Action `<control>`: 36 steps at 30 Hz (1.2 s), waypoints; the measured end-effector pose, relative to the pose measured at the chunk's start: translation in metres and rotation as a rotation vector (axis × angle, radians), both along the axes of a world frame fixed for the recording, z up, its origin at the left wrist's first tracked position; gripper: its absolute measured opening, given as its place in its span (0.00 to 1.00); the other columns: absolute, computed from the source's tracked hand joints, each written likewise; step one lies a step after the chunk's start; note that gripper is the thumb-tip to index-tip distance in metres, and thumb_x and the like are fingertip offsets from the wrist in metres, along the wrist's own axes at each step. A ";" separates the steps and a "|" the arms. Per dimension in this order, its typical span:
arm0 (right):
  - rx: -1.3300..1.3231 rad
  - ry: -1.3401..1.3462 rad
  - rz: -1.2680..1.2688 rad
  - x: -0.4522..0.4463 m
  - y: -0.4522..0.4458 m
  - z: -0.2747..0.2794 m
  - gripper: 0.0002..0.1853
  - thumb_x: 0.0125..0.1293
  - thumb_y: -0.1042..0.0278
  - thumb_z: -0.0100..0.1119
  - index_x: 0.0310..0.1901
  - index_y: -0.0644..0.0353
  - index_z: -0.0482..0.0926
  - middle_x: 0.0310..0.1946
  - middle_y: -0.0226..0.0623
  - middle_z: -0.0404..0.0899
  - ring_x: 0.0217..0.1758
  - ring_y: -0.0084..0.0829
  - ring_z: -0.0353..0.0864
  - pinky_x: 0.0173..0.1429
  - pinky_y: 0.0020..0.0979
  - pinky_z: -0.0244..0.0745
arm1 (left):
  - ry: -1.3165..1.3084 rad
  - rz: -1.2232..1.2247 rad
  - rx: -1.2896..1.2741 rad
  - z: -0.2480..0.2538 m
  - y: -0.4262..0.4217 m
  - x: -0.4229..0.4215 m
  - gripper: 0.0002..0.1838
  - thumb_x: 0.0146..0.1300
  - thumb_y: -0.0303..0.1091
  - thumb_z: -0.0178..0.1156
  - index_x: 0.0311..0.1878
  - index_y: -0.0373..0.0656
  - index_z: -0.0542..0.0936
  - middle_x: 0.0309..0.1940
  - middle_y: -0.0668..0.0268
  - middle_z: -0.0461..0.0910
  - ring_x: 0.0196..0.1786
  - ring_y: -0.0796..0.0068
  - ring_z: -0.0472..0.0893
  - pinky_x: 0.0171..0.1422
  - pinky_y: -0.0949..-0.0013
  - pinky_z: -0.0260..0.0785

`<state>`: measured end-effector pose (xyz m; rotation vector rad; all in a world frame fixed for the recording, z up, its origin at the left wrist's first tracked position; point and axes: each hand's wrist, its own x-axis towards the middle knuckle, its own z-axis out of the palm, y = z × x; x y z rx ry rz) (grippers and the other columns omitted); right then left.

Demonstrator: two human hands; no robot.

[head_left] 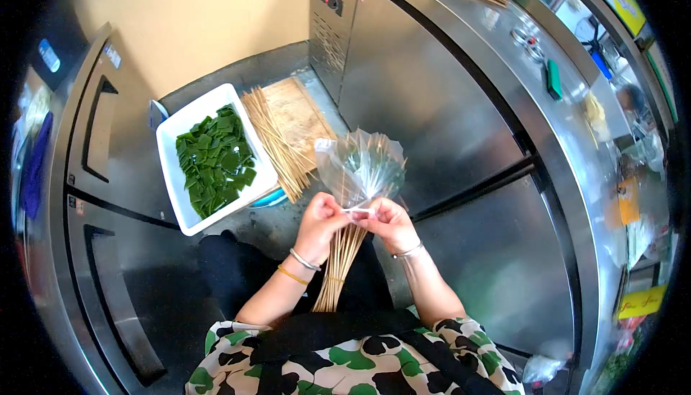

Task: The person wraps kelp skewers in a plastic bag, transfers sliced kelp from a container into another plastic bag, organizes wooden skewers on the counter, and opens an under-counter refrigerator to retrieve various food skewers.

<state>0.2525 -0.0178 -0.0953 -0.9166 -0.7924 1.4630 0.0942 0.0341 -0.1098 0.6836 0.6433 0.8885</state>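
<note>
With my left hand (322, 224) and right hand (389, 222) I pinch a thin white strip (358, 210) crosswise; the clear plastic bag (358, 172) lies just ahead, near both, slender tan wooden sticks (341, 265) running lengthwise back between them.

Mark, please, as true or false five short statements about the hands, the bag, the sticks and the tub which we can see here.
1. The left hand and the right hand pinch a white strip at the clear bag's neck. True.
2. The yellow band is on the right forearm. False: the yellow band is on the left forearm.
3. The clear bag covers one end of the bundled sticks. True.
4. The white tub holds green pieces. True.
5. The loose sticks lie inside the white tub. False: the loose sticks lie beside it, partly on the wooden board.
</note>
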 end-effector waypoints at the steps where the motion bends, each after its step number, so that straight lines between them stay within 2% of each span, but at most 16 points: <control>1: 0.009 0.032 -0.015 0.005 -0.001 0.004 0.10 0.56 0.84 0.60 0.30 0.56 0.72 0.29 0.26 0.76 0.32 0.18 0.74 0.38 0.19 0.69 | -0.076 0.053 -0.089 -0.003 -0.001 -0.003 0.14 0.53 0.18 0.61 0.35 0.46 0.67 0.25 0.72 0.72 0.29 0.82 0.73 0.36 0.78 0.67; 6: -0.058 0.706 -0.029 0.031 -0.005 -0.021 0.04 0.58 0.77 0.58 0.28 0.57 0.74 0.32 0.32 0.77 0.30 0.21 0.71 0.31 0.21 0.66 | -0.293 0.304 -0.374 -0.009 0.004 -0.004 0.12 0.57 0.22 0.59 0.28 0.51 0.67 0.18 0.76 0.67 0.23 0.83 0.68 0.32 0.77 0.64; 13: -0.340 0.993 -0.241 0.012 -0.033 -0.057 0.06 0.60 0.69 0.57 0.30 0.61 0.73 0.29 0.33 0.74 0.30 0.25 0.69 0.30 0.23 0.65 | -0.200 0.362 -0.565 -0.015 0.004 -0.013 0.14 0.58 0.25 0.59 0.22 0.50 0.66 0.15 0.77 0.61 0.19 0.85 0.62 0.30 0.77 0.60; 15: -0.335 0.783 -0.305 -0.008 -0.044 -0.054 0.05 0.62 0.68 0.57 0.35 0.58 0.74 0.34 0.32 0.77 0.37 0.27 0.73 0.43 0.28 0.69 | -0.097 0.319 -0.322 -0.040 -0.007 -0.016 0.11 0.57 0.21 0.58 0.39 0.45 0.67 0.26 0.71 0.70 0.31 0.80 0.71 0.40 0.73 0.68; 16: -0.328 0.674 -0.322 -0.018 -0.046 -0.044 0.05 0.63 0.68 0.57 0.37 0.57 0.74 0.37 0.33 0.78 0.42 0.27 0.75 0.50 0.30 0.70 | 0.000 0.306 -0.172 -0.034 -0.018 -0.014 0.18 0.56 0.20 0.58 0.48 0.42 0.66 0.33 0.67 0.73 0.37 0.77 0.74 0.46 0.71 0.70; 17: -0.287 0.612 -0.301 -0.018 -0.047 -0.057 0.03 0.65 0.69 0.53 0.39 0.56 0.74 0.38 0.31 0.78 0.45 0.28 0.76 0.56 0.32 0.67 | 0.155 0.153 -0.056 -0.027 -0.036 -0.017 0.36 0.52 0.19 0.62 0.61 0.40 0.54 0.46 0.61 0.72 0.51 0.70 0.72 0.56 0.68 0.68; 18: -0.276 0.612 -0.288 -0.019 -0.049 -0.058 0.03 0.65 0.69 0.53 0.39 0.56 0.74 0.38 0.31 0.78 0.45 0.28 0.76 0.56 0.32 0.67 | 0.438 0.131 0.396 -0.026 -0.054 -0.015 0.42 0.47 0.22 0.67 0.63 0.39 0.54 0.49 0.58 0.70 0.56 0.68 0.70 0.57 0.68 0.68; 20: -0.228 0.514 -0.258 -0.018 -0.049 -0.057 0.03 0.66 0.70 0.52 0.39 0.56 0.73 0.40 0.31 0.78 0.45 0.28 0.76 0.56 0.33 0.68 | 0.855 0.101 0.773 -0.011 -0.075 -0.022 0.43 0.45 0.24 0.69 0.63 0.38 0.54 0.48 0.57 0.71 0.49 0.67 0.75 0.48 0.68 0.73; 22: -0.091 0.600 -0.223 -0.016 -0.055 -0.063 0.11 0.64 0.72 0.55 0.48 0.59 0.70 0.42 0.34 0.78 0.50 0.29 0.76 0.58 0.35 0.69 | 0.630 -0.325 0.224 0.001 -0.081 -0.034 0.36 0.48 0.24 0.67 0.59 0.37 0.58 0.41 0.58 0.74 0.36 0.70 0.79 0.36 0.70 0.74; 24: -0.182 0.430 -0.392 -0.028 -0.067 -0.043 0.23 0.62 0.72 0.58 0.56 0.61 0.62 0.44 0.38 0.77 0.50 0.31 0.76 0.57 0.35 0.71 | 0.481 -0.321 0.132 -0.015 -0.086 -0.035 0.29 0.50 0.24 0.65 0.53 0.37 0.61 0.34 0.61 0.75 0.26 0.75 0.78 0.29 0.72 0.73; 28: -0.125 0.079 -0.159 -0.046 -0.074 -0.012 0.41 0.56 0.66 0.67 0.65 0.64 0.50 0.53 0.42 0.71 0.55 0.32 0.72 0.60 0.36 0.68 | 0.391 -0.166 0.307 0.002 -0.105 -0.025 0.23 0.52 0.22 0.61 0.49 0.38 0.62 0.32 0.62 0.76 0.27 0.78 0.78 0.29 0.73 0.72; 30: 0.078 -0.454 -0.341 -0.057 -0.061 0.010 0.45 0.53 0.65 0.70 0.66 0.64 0.49 0.55 0.43 0.68 0.58 0.31 0.69 0.61 0.35 0.67 | 0.504 0.014 0.737 0.016 -0.102 -0.012 0.25 0.51 0.25 0.62 0.50 0.37 0.62 0.42 0.56 0.75 0.42 0.65 0.79 0.48 0.65 0.72; 32: 0.228 -0.315 -0.422 -0.061 -0.052 0.058 0.45 0.50 0.70 0.70 0.64 0.66 0.50 0.55 0.42 0.66 0.59 0.31 0.66 0.62 0.34 0.66 | 0.513 -0.003 0.776 0.062 -0.094 -0.009 0.30 0.53 0.29 0.65 0.56 0.37 0.61 0.50 0.52 0.73 0.54 0.62 0.75 0.59 0.64 0.67; 33: 0.376 -0.507 -0.518 -0.055 -0.043 0.075 0.43 0.50 0.73 0.69 0.64 0.65 0.51 0.53 0.40 0.67 0.57 0.31 0.69 0.61 0.33 0.67 | 0.545 0.003 0.957 0.079 -0.088 -0.011 0.33 0.55 0.32 0.65 0.60 0.37 0.59 0.54 0.52 0.70 0.57 0.62 0.73 0.60 0.64 0.65; 34: 0.347 -0.372 -0.519 -0.048 -0.041 0.094 0.41 0.51 0.76 0.67 0.63 0.63 0.52 0.52 0.40 0.68 0.55 0.30 0.70 0.59 0.32 0.69 | 0.584 0.019 1.124 0.093 -0.086 -0.015 0.37 0.56 0.34 0.65 0.65 0.38 0.56 0.58 0.52 0.68 0.59 0.61 0.71 0.62 0.63 0.64; 36: 0.392 -0.343 -0.513 -0.023 -0.045 0.164 0.34 0.52 0.79 0.65 0.57 0.61 0.57 0.45 0.40 0.72 0.41 0.31 0.77 0.45 0.32 0.77 | 0.165 -0.230 0.950 0.106 -0.078 -0.030 0.41 0.61 0.44 0.60 0.70 0.38 0.51 0.63 0.55 0.63 0.63 0.63 0.67 0.67 0.62 0.59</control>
